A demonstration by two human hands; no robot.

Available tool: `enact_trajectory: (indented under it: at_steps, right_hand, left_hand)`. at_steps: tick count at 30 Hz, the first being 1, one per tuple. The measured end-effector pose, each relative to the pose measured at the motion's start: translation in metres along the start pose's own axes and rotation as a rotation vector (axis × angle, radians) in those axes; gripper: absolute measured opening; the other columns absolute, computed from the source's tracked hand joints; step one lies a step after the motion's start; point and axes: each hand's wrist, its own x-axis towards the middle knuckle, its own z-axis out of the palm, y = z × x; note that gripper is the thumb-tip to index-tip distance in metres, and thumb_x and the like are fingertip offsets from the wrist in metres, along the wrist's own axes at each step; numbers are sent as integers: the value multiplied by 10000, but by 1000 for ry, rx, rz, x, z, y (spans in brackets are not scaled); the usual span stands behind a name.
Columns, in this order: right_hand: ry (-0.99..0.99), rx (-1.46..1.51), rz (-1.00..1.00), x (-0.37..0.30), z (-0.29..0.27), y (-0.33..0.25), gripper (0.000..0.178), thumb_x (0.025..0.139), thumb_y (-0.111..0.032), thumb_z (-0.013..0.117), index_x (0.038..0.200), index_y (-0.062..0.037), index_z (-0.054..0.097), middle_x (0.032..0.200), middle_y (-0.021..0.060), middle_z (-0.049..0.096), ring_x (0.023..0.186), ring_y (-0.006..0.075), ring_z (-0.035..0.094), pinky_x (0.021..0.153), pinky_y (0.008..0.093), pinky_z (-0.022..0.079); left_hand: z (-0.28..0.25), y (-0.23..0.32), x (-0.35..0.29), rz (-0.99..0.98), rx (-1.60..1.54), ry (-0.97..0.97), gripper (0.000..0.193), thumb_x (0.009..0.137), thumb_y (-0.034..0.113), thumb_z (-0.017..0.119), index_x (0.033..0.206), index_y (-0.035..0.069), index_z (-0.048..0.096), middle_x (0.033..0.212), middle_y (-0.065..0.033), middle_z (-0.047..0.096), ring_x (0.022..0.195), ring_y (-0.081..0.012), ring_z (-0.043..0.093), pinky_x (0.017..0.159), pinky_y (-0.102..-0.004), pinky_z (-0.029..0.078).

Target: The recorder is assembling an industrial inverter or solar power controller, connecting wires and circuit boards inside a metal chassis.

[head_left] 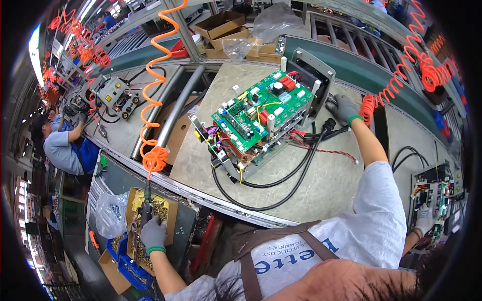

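My left hand (153,236), in a grey glove with a green cuff, is closed on a black air screwdriver (146,213) over a cardboard box of brass-coloured screws (159,206). An orange coiled hose (154,159) runs up from the tool. In front of me, an open electrical unit with a green circuit board (263,108) sits tilted on the worktable (321,188). At the unit's far right end, beside its dark end panel (321,75), my gloved right hand (345,108) has curled fingers around a small black part that I cannot make out.
A thick black cable (301,175) with a plug loops before the unit. Blue bins (131,271) and a plastic bag (111,214) lie by the screw box. Metal rollers (173,118) border the table's left. Co-workers sit at left (63,150) and reach in at right.
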Motion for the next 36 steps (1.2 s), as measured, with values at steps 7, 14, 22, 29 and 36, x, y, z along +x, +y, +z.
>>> enact_trajectory:
  at_steps: [7,14,22,29,36]
  right_hand:
    - [-188,121,119,-18,-13,24,696,734,-531,654,1174,1,561,1139,249,616,1055,364,604,893,416,466]
    - [-271,214,125,-106,-12,29,575,684,-365,660,1112,5,557,1045,249,637,980,360,630,840,388,483]
    - [-456,362,51,-235,-35,-8,541,697,-331,638,1136,-33,529,965,233,645,879,348,649,762,401,497]
    - [-495,405,47,-336,-33,-46,506,711,-335,644,1110,-47,521,941,237,648,892,389,638,781,435,492]
    - [-259,1056,333,-389,-43,-46,469,719,-191,694,1122,1,552,830,10,529,755,106,516,697,267,454]
  left_hand:
    - [-5,4,4,92,81,-69,288,791,334,665,965,106,685,984,-183,679,946,-356,649,835,-441,511]
    - [4,-2,-1,161,-13,63,221,749,262,665,866,79,708,881,-189,679,868,-356,654,796,-434,509]
    - [-6,-7,-27,78,-145,406,314,706,336,745,834,69,638,808,-134,686,790,-337,659,725,-434,502]
    - [-42,36,-78,230,-1151,330,205,830,181,674,919,16,593,842,-119,664,693,-198,648,619,-301,509]
    - [-36,181,-121,818,-1463,-411,246,872,105,622,1057,-31,533,966,-166,669,780,-185,678,604,-238,524]
